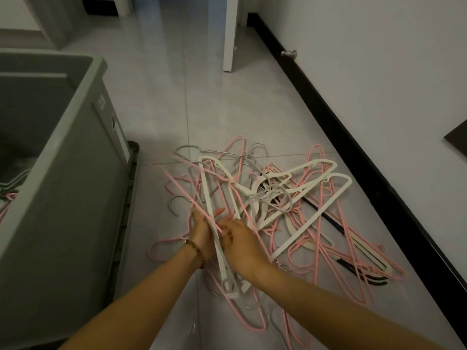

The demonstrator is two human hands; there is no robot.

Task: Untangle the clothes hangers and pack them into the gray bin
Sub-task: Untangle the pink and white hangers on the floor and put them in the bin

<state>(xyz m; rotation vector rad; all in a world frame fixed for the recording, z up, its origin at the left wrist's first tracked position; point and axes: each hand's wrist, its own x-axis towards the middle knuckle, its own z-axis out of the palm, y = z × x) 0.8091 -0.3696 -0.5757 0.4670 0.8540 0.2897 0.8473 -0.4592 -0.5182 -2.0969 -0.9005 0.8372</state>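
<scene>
A tangled heap of hangers (290, 198), pink wire, white plastic and a few black ones, lies on the tiled floor. Over its near left part, my left hand (202, 232) grips a bunch of white and pink hangers (212, 198) that stick up and away from me. My right hand (240, 242) sits close beside it, fingers pinching a pink wire of the same bunch. The gray bin (63, 198) stands at the left. Some pink and grey hangers (10, 195) lie inside it at the frame's left edge.
A white wall with a black baseboard (353, 152) runs along the right of the heap. A white door edge (231, 34) and a metal door stop (289, 54) are farther back. Tiled floor stretches beyond the heap.
</scene>
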